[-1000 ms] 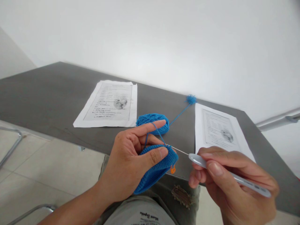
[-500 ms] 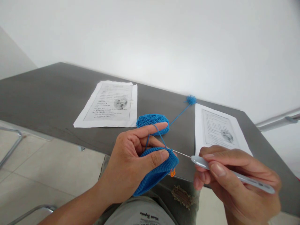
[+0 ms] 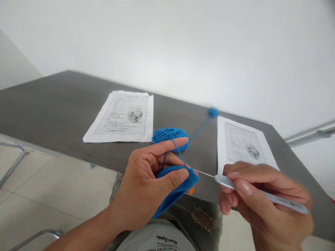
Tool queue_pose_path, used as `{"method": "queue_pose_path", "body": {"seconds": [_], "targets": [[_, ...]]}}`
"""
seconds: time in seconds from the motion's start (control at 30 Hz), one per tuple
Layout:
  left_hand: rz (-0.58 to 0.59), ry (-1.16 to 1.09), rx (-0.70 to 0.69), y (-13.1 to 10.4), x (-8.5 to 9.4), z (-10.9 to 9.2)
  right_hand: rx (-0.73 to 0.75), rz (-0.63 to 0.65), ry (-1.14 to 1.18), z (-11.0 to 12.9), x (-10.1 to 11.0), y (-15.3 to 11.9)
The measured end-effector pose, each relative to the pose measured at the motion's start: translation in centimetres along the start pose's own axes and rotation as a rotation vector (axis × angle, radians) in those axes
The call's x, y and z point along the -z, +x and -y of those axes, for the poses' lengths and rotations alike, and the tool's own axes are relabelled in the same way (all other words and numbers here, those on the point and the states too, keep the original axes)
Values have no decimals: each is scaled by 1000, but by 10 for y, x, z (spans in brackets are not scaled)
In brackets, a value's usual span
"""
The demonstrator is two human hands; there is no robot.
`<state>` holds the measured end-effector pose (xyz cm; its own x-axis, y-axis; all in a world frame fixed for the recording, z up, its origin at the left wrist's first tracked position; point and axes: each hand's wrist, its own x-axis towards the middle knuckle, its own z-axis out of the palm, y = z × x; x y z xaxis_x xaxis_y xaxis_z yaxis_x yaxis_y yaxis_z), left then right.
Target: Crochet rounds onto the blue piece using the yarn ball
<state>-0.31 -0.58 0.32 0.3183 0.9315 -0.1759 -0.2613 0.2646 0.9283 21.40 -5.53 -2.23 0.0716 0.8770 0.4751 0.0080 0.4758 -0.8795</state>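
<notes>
Pinched between the thumb and fingers of my left hand (image 3: 149,177) is a blue crocheted piece (image 3: 174,195), with blue yarn looped over the raised index finger. My right hand (image 3: 269,198) grips the pale grey handle of a crochet hook (image 3: 282,201); its thin metal shaft points left, and its tip meets the top right edge of the piece. An orange marker (image 3: 191,190) shows below that edge, partly hidden. Just behind my left hand lies a skein of blue yarn (image 3: 170,134). A strand runs from it to a small blue tangle (image 3: 213,112) near the wall.
Two printed sheets lie on the dark grey table (image 3: 65,104): a left sheet (image 3: 120,118) and a right sheet (image 3: 243,143), the latter partly behind my right hand. Metal tube legs (image 3: 15,164) stand at the left. A metal rail (image 3: 309,137) is at the right.
The hook has shifted very slightly to the right with my right hand. The crocheted piece has tilted a little, and less of the orange marker shows.
</notes>
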Motion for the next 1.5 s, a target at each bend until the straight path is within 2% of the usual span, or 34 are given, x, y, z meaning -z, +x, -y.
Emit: {"method": "queue_pose_path", "body": {"seconds": [0.17, 0.4, 0.6, 0.73, 0.93, 1.07, 1.17, 1.5], "targets": [[59, -14, -17, 1, 3, 3, 65, 24, -63, 2, 4, 3], [101, 20, -3, -2, 3, 2, 126, 127, -104, 6, 12, 8], [132, 31, -9, -2, 5, 5, 124, 168, -112, 9, 15, 10], [136, 32, -11, -2, 6, 6, 82, 118, -73, 9, 11, 8], [138, 53, -25, -1, 9, 6, -113, 50, 170, -1, -1, -1], [120, 43, -36, 0, 11, 8, -170, -38, 260, -5, -13, -4], [111, 30, -42, 0, 11, 9, -196, -19, 264, -5, -14, -6], [109, -36, -39, -2, 12, 10, -83, -34, 75, 3, -5, -7]]}}
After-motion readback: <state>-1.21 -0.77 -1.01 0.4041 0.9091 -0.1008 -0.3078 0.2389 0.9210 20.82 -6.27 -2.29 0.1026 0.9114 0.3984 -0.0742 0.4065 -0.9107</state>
